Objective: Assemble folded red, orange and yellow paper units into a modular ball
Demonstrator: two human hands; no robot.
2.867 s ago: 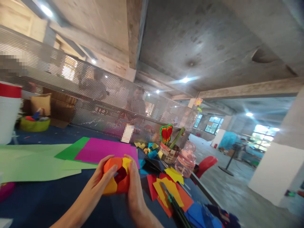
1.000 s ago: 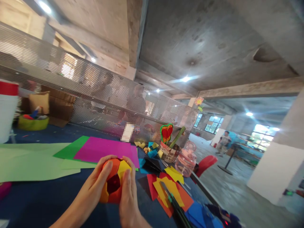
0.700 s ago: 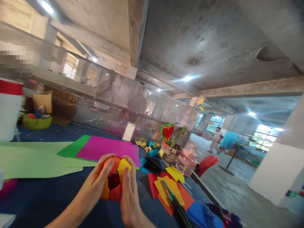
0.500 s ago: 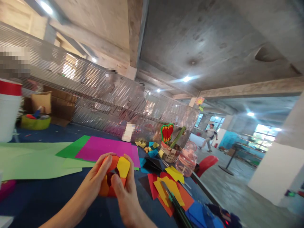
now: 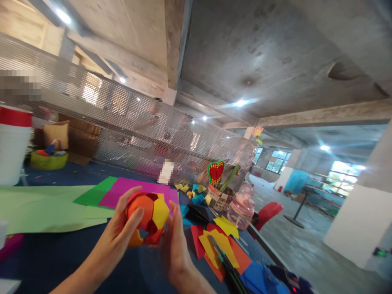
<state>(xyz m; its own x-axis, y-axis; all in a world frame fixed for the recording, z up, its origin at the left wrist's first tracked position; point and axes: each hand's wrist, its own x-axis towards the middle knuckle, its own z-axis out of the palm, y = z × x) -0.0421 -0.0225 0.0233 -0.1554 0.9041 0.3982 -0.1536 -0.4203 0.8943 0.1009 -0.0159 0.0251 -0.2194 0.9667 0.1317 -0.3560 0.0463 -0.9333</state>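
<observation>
A hollow ball of folded paper panels (image 5: 145, 212), orange, yellow and red with gaps between the panels, is held above the dark blue table. My left hand (image 5: 122, 222) grips it from the left, its thumb lying across the front orange panel. My right hand (image 5: 177, 241) is upright at the ball's right side with fingers stretched out, partly smeared by motion. Whether its fingertips touch the ball I cannot tell. Behind the ball lies a magenta sheet (image 5: 122, 190). To the right are yellow paper pieces (image 5: 214, 247) with a dark-handled cutting tool (image 5: 226, 263) on top.
Pale green sheets (image 5: 45, 208) cover the table's left. A white tub with a red band (image 5: 14, 147) stands at far left. At right are a pink clear bottle (image 5: 241, 208), a woven basket (image 5: 219, 198) and blue paper (image 5: 260, 277). A perforated metal screen (image 5: 122, 118) runs along the back.
My right hand has come away from the front of the ball to its right side, its thumb off the panels. The ball has turned in my left hand. The walking person is out of sight.
</observation>
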